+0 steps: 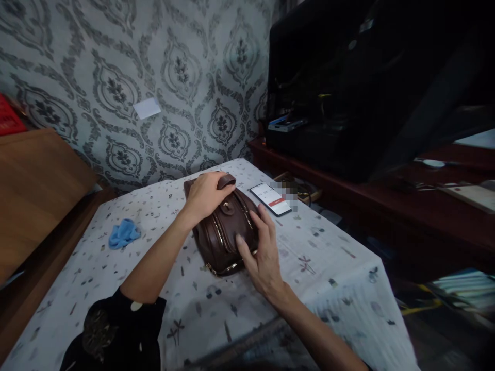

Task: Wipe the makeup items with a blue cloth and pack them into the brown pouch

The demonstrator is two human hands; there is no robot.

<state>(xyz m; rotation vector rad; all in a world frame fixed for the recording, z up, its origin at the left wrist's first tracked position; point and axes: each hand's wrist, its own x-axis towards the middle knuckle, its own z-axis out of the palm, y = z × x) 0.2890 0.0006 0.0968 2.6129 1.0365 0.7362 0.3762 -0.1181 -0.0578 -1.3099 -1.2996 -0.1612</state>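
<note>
A dark brown leather handbag (234, 226) with gold-coloured zippers lies on the patterned tablecloth (216, 319), in the middle of the head view. My left hand (208, 195) is closed over the far upper part of the bag, by its short handle (226, 180); its fingertips are mostly hidden behind the bag. My right hand (265, 257) rests against the near right side, thumb and fingers spread, with the fingertips at the leather. The zippers run along the bag's front and lower edge. What is inside the bag cannot be seen.
Just right of the bag lies a phone (270, 200) with its screen lit. A crumpled blue cloth (124, 233) is on the left of the table. A wooden panel (42, 190) stands at the left, and a large black television (348, 87) at the right.
</note>
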